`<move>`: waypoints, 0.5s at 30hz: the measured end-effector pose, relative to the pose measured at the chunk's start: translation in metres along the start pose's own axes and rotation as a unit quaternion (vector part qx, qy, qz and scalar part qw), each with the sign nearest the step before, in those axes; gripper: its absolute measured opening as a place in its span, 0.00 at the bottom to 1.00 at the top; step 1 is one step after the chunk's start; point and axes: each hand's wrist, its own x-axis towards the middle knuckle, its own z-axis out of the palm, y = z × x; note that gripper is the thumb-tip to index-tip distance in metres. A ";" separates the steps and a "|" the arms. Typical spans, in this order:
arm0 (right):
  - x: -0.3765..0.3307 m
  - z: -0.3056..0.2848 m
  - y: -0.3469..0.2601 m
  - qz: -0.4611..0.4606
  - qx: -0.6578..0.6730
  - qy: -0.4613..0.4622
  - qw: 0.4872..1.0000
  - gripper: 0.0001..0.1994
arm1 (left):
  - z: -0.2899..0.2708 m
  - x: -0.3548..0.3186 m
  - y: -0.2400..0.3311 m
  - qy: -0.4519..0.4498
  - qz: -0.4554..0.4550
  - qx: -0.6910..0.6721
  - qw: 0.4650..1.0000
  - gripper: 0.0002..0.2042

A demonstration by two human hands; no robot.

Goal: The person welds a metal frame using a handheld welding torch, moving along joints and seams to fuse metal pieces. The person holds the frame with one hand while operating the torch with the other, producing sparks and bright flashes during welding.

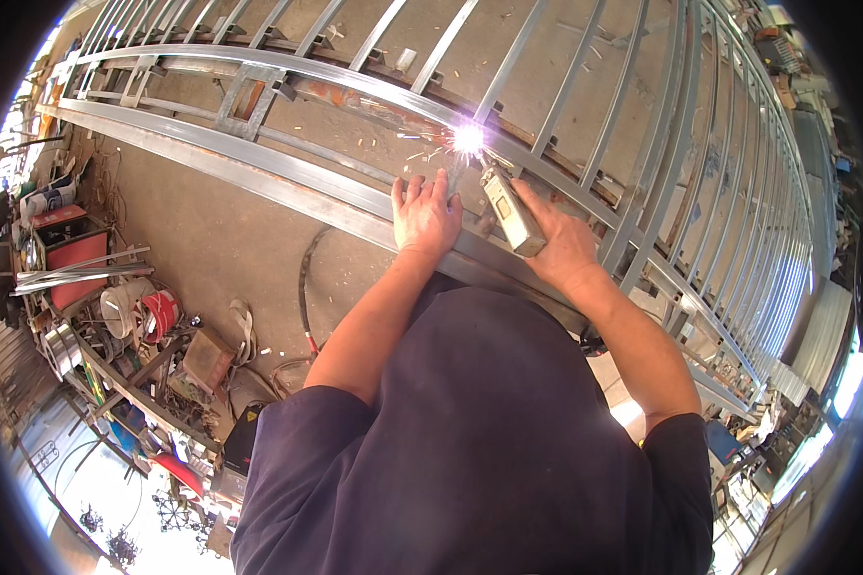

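Observation:
My right hand (559,244) grips a boxy, beige welding gun (513,216), its tip pointing away from me at the metal frame. At that tip a glaring white-violet arc (469,140) burns on a long steel rail (384,89), where an upright bar meets it, and sparks fly off to the left. The glare hides the joint itself. Just on the near side of the arc, my left hand (426,218) lies over the nearer steel rail (336,196) with its fingers stretched forward. Whether the fingertips press on a metal piece there I cannot tell.
A barred steel frame (537,72) spreads across the far side and curves down the right. Behind my left arm a dark cable (305,278) lies on the floor. At the left stand a red box (72,254), a red cable reel (160,311) and a cluttered bench (149,398).

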 end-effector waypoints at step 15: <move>-0.060 -0.015 0.032 0.079 0.073 -0.039 0.993 0.51 | 0.000 0.000 0.002 0.007 -0.002 0.011 1.000 0.31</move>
